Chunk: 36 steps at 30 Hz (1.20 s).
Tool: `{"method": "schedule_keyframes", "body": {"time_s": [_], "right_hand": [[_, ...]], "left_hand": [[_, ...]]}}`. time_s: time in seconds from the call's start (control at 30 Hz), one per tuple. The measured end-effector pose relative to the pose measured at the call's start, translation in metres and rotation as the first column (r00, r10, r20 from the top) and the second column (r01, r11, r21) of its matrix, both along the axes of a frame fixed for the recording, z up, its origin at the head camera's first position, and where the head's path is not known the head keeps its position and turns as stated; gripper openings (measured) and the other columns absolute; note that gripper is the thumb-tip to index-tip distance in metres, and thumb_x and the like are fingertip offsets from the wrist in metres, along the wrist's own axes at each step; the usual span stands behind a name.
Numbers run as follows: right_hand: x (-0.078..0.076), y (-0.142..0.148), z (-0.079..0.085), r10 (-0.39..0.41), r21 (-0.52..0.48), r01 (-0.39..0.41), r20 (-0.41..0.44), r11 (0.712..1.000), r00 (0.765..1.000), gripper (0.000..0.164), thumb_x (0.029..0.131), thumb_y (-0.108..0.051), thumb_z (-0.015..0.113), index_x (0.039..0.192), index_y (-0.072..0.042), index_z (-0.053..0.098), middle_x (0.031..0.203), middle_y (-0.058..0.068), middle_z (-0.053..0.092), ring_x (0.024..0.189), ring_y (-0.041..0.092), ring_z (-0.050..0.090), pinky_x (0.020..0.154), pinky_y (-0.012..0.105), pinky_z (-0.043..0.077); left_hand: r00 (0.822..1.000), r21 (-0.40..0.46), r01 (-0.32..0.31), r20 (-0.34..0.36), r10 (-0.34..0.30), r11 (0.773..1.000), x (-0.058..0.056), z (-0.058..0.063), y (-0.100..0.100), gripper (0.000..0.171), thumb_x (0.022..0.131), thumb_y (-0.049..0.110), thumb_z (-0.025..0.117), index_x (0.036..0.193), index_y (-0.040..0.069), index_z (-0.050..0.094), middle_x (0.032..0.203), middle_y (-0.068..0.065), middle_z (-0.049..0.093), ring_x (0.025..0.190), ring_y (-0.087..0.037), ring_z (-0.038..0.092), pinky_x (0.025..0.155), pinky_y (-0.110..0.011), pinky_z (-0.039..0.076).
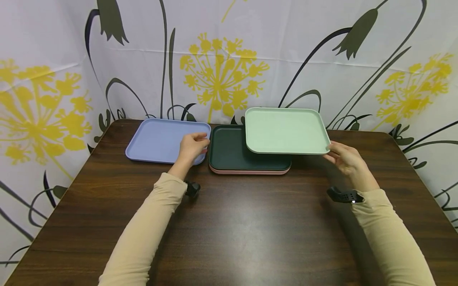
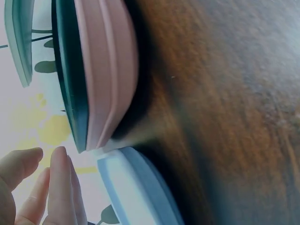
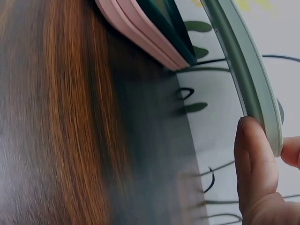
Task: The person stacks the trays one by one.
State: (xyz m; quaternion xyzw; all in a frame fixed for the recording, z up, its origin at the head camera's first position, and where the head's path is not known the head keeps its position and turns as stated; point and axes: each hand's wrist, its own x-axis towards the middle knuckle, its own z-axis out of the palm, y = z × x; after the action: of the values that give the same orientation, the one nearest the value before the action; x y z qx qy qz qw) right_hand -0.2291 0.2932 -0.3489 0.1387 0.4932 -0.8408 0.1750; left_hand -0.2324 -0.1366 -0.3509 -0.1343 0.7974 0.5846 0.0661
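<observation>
A light green tray (image 1: 287,131) is raised above the stack, its near right corner pinched between the thumb and fingers of my right hand (image 1: 345,161). In the right wrist view the fingers (image 3: 258,159) lie under the light green tray's rim (image 3: 248,70). Below it sits a dark green tray (image 1: 232,149) on top of pink trays (image 1: 250,172), partly covered by the raised one. My left hand (image 1: 193,146) hovers over the right end of a blue tray (image 1: 164,137), fingers loosely bent and holding nothing. In the left wrist view its fingertips (image 2: 60,157) are near the stack's corner.
The brown wooden table (image 1: 229,222) extends toward me and to both sides. Behind it hangs a white cloth (image 1: 143,59) printed with yellow flowers and grey-green stems. The blue tray lies flat just left of the stack.
</observation>
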Motion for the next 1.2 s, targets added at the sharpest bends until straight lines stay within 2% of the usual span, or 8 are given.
{"method": "schedule_keyframes", "body": {"time_s": [0.2, 0.43, 0.63, 0.8, 0.87, 1.03, 1.2], "right_hand": [[0.001, -0.014, 0.004, 0.011, 0.029, -0.011, 0.001, 1.000, 1.000, 0.036, 0.094, 0.010, 0.042, 0.077, -0.006, 0.070, 0.079, 0.003, 0.067, 0.071, 0.014, 0.068, 0.064, 0.022, 0.060], [0.002, -0.025, 0.005, 0.025, 0.080, -0.025, -0.001, 0.996, 1.000, 0.026, 0.094, 0.007, 0.047, 0.082, -0.009, 0.064, 0.081, 0.001, 0.066, 0.073, 0.013, 0.068, 0.065, 0.021, 0.060], [0.003, -0.035, 0.005, 0.034, 0.114, -0.034, -0.004, 0.993, 0.999, 0.020, 0.094, 0.006, 0.047, 0.088, -0.009, 0.059, 0.081, 0.000, 0.065, 0.074, 0.011, 0.068, 0.067, 0.019, 0.060], [0.004, -0.041, 0.004, 0.042, 0.117, -0.040, -0.016, 0.992, 0.999, 0.020, 0.094, 0.006, 0.046, 0.089, -0.008, 0.059, 0.082, 0.000, 0.065, 0.074, 0.011, 0.067, 0.068, 0.018, 0.059], [0.004, -0.044, 0.003, 0.047, 0.126, -0.044, -0.015, 0.991, 0.999, 0.015, 0.094, 0.006, 0.046, 0.097, -0.006, 0.056, 0.083, -0.001, 0.064, 0.075, 0.010, 0.067, 0.068, 0.018, 0.059], [0.003, -0.051, 0.002, 0.052, 0.155, -0.050, -0.012, 0.987, 0.999, 0.019, 0.094, 0.004, 0.048, 0.111, -0.003, 0.045, 0.084, -0.003, 0.064, 0.076, 0.009, 0.066, 0.069, 0.018, 0.059], [0.004, -0.058, 0.001, 0.056, 0.157, -0.051, -0.026, 0.986, 0.998, 0.014, 0.093, 0.005, 0.046, 0.102, -0.005, 0.049, 0.082, -0.002, 0.065, 0.075, 0.009, 0.067, 0.068, 0.018, 0.059]], "left_hand": [[1.000, 0.032, 0.004, 0.005, -0.004, 0.999, -0.002, 0.006, 0.002, 0.042, 0.094, 0.007, 0.053, 0.135, -0.002, 0.051, 0.132, -0.022, 0.057, 0.115, -0.029, 0.058, 0.089, -0.028, 0.058], [1.000, 0.087, 0.027, 0.008, -0.028, 0.996, -0.001, 0.011, 0.008, 0.041, 0.095, 0.007, 0.052, 0.136, -0.002, 0.050, 0.134, -0.022, 0.055, 0.117, -0.030, 0.057, 0.090, -0.030, 0.057], [0.999, 0.111, 0.049, 0.007, -0.050, 0.993, -0.001, 0.011, 0.013, 0.041, 0.097, 0.009, 0.052, 0.136, -0.002, 0.050, 0.134, -0.022, 0.052, 0.116, -0.032, 0.057, 0.083, -0.021, 0.058], [0.998, 0.124, 0.062, -0.011, -0.061, 0.990, 0.002, 0.009, 0.016, 0.040, 0.096, 0.008, 0.052, 0.135, -0.003, 0.051, 0.123, -0.020, 0.056, 0.104, -0.028, 0.060, 0.069, -0.013, 0.057], [0.998, 0.127, 0.063, -0.015, -0.061, 0.990, 0.002, 0.008, 0.016, 0.040, 0.096, 0.008, 0.052, 0.134, -0.003, 0.051, 0.119, -0.018, 0.057, 0.094, -0.022, 0.060, 0.066, -0.011, 0.056], [0.997, 0.135, 0.075, -0.007, -0.075, 0.988, 0.002, 0.007, 0.015, 0.040, 0.098, 0.011, 0.048, 0.136, -0.001, 0.050, 0.126, -0.021, 0.055, 0.083, -0.010, 0.056, 0.065, -0.010, 0.055], [0.995, 0.129, 0.095, 0.004, -0.096, 0.987, 0.001, 0.005, 0.015, 0.040, 0.101, 0.014, 0.044, 0.138, 0.000, 0.048, 0.131, -0.023, 0.054, 0.086, -0.013, 0.058, 0.065, -0.010, 0.055]]}}
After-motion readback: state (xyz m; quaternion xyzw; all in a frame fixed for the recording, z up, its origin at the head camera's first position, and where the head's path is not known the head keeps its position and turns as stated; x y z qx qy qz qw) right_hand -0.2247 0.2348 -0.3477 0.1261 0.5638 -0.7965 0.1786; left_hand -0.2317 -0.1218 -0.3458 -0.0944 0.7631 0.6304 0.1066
